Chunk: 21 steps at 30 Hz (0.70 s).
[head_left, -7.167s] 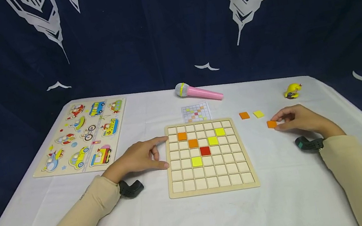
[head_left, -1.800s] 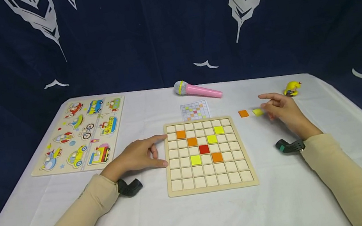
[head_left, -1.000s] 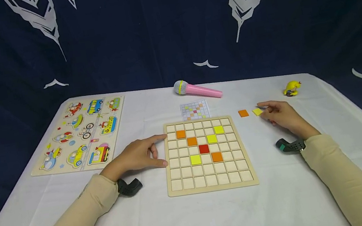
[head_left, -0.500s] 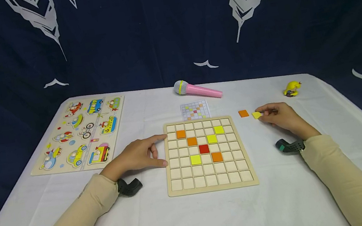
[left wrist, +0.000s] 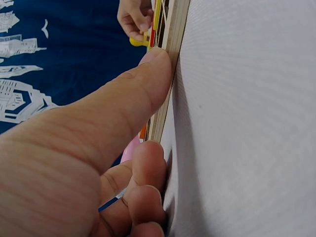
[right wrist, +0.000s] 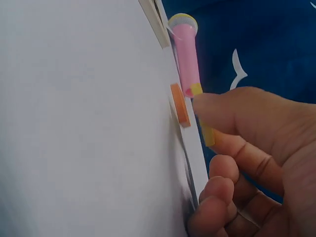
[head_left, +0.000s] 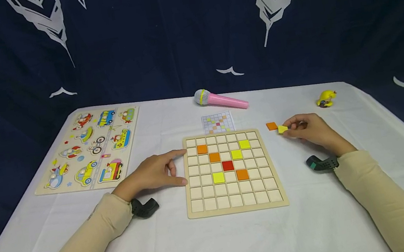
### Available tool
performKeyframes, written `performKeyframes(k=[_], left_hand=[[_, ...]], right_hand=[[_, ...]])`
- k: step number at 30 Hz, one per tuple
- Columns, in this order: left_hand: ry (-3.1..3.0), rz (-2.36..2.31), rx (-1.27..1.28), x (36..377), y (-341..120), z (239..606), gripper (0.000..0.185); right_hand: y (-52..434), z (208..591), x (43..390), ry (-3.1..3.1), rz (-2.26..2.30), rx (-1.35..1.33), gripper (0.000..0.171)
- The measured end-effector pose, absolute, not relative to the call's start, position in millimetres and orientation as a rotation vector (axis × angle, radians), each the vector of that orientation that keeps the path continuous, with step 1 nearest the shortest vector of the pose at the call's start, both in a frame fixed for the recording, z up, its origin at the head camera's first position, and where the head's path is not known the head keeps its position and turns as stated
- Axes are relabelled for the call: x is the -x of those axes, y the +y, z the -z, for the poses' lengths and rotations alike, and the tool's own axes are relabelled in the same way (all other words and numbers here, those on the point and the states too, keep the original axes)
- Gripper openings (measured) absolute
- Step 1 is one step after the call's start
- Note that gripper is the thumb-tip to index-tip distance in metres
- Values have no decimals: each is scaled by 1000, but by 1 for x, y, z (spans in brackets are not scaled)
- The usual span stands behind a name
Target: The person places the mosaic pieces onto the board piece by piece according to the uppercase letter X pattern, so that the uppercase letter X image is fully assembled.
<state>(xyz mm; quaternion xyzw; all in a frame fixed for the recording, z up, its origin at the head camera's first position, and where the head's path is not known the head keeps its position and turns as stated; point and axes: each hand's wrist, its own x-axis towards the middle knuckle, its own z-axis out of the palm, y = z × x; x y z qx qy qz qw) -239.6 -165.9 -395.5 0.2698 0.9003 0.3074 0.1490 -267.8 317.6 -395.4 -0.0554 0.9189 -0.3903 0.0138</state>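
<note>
My right hand (head_left: 311, 130) pinches a small yellow square tile (head_left: 283, 129) between thumb and forefinger; in the right wrist view the yellow tile (right wrist: 208, 136) stands edge-on, clear of the table. Close to its left an orange tile (head_left: 271, 126) lies on the cloth. My left hand (head_left: 152, 174) rests beside the wooden grid board (head_left: 239, 209), forefinger and thumb touching its left edge. In the left wrist view the thumb (left wrist: 148, 86) presses against the board's side. Set in the board's cells are several coloured tiles: orange, yellow and one red tile (head_left: 228, 166).
Behind the board lies a printed pattern card (head_left: 218, 122), and beyond it a pink toy microphone (head_left: 226, 101). A wooden vehicle puzzle (head_left: 88, 150) covers the left back of the table. At the right back stands a yellow duck figure (head_left: 326, 98).
The orange tile once in my right hand now sits in a board cell. That hand has since picked up the yellow tile and shifted left with it. The left hand has stayed put.
</note>
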Motion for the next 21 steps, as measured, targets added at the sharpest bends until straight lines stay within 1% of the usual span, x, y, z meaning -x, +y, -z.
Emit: performKeyframes(k=[9,21], left_hand=[[2587,-884,-776,240,-166,395,90],[2588,-885,-774,240,-166,397,90]], right_hand=[[298,384,262,2812,1247,279,36],[266,374,249,2858,1165,465,30]])
